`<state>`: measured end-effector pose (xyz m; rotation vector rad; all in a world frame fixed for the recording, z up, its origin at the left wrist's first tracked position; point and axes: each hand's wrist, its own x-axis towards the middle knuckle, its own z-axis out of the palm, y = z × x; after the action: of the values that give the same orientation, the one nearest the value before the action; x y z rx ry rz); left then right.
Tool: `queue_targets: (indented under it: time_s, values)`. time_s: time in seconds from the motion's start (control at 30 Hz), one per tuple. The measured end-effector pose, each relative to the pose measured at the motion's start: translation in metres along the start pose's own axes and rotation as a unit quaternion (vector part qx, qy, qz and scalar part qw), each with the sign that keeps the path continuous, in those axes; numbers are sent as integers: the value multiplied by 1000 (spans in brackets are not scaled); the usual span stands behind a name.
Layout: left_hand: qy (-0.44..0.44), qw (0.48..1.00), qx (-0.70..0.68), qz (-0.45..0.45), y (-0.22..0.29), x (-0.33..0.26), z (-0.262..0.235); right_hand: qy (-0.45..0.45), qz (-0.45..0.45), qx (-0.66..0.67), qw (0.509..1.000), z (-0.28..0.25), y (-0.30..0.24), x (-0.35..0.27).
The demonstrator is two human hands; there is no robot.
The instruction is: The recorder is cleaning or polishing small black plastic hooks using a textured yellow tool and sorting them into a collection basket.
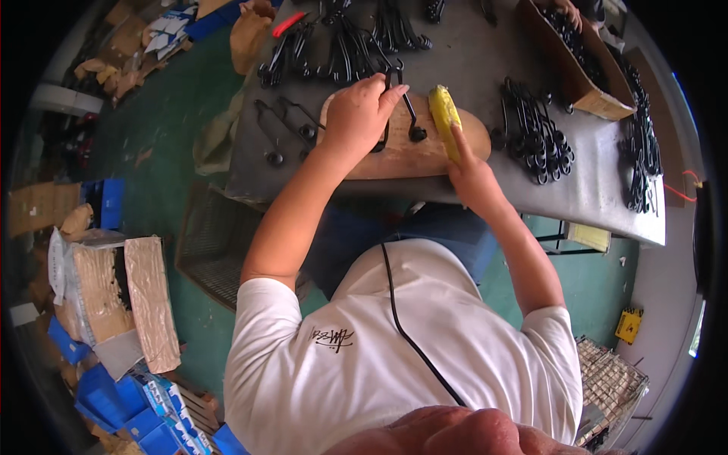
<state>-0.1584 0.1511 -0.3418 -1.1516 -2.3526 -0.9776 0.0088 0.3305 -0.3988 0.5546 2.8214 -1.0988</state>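
My left hand (358, 120) is closed around a black metal rod (410, 111) with a bent upper end and a thick round lower end. Another dark rod partly shows beside it, overlapped by my fingers. In my right hand (474, 178) is a long yellow bar-shaped object (444, 117) with a worn, pale tip; my index finger lies along it, and its exact kind cannot be made out. Both hands are over an oval wooden board (406, 168) at the near edge of the table. A few similar black rods (267, 130) lie just left of the board.
The grey metal table (599, 163) carries bundles of black rods at the back (345, 49) and right (535, 136). A cardboard box (599, 98) of black parts stands at the far right, near another person's hand (569, 11). A mesh crate (208, 243) is below, left.
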Motion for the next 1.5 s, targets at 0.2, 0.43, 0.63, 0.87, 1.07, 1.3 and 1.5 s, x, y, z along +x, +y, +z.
queue_targets:
  time_s: [0.2, 0.43, 0.63, 0.87, 1.07, 1.3, 1.5]
  values:
    - [-2, 1000, 26, -9, -1, 5, 0, 194, -126, 157, 960, -49, -38, -27]
    - [-6, 1000, -5, -18, -2, 6, -6, 266, -174, -30, 948, -38, -74, -23]
    - [-11, 1000, -4, -14, 4, -5, 4, 41, -92, -16, 995, 16, -20, -26]
    - [-2, 985, -173, -20, -9, 8, 7, 214, -143, 133, 957, -47, -53, -37]
    - [-76, 855, -490, -152, 13, -6, 1, 164, -38, 216, 962, -65, -36, -61]
    - [27, 981, -193, -3, 48, -17, -1, 279, -158, 147, 936, -63, -35, -72]
    - [21, 984, -172, -28, 52, -24, -5, 300, -184, 120, 928, -30, -51, -74]
